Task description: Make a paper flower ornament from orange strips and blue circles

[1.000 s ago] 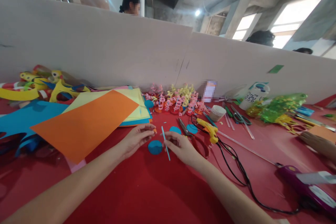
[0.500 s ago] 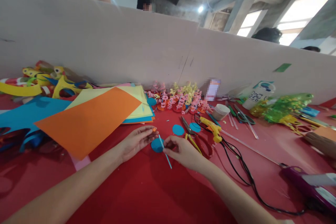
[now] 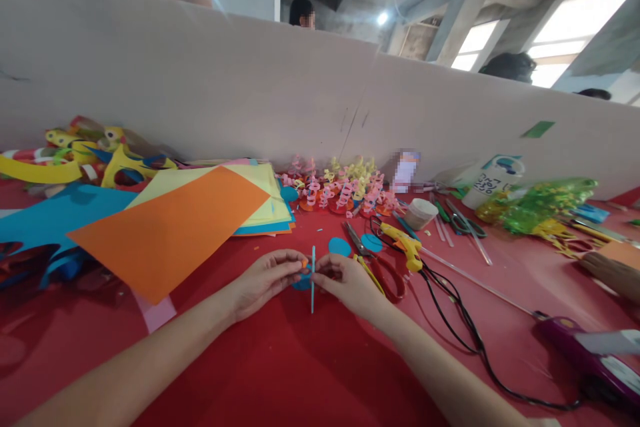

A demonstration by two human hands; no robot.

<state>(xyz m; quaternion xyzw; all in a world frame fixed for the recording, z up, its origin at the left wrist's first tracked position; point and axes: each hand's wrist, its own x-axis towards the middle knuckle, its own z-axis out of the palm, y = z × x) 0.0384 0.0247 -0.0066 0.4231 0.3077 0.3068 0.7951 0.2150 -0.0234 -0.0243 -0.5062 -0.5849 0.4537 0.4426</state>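
Between the fingertips of my left hand (image 3: pixel 267 280) is a small orange piece (image 3: pixel 304 263), too small to name more exactly. My right hand (image 3: pixel 347 283) pinches a thin light-blue strip (image 3: pixel 313 290), held upright edge-on to me. The two hands almost meet over the red table. Below and behind the fingers lies a blue disc (image 3: pixel 301 281), partly hidden. Just beyond are another blue disc (image 3: pixel 339 247) and scissors (image 3: pixel 367 250) with red and yellow handles.
Foam sheets, an orange one (image 3: pixel 175 233) on top, lie left. Pink and yellow spiral pieces (image 3: pixel 345 190) stand at the back. A yellow glue gun (image 3: pixel 407 247), a purple glue gun (image 3: pixel 590 360), a white tub (image 3: pixel 421 213) and another person's hand (image 3: pixel 613 273) are right.
My left hand has moved right and slightly down, bringing the orange piece beside the strip. The blue strip has turned from slanted to upright. The right hand has hardly moved.
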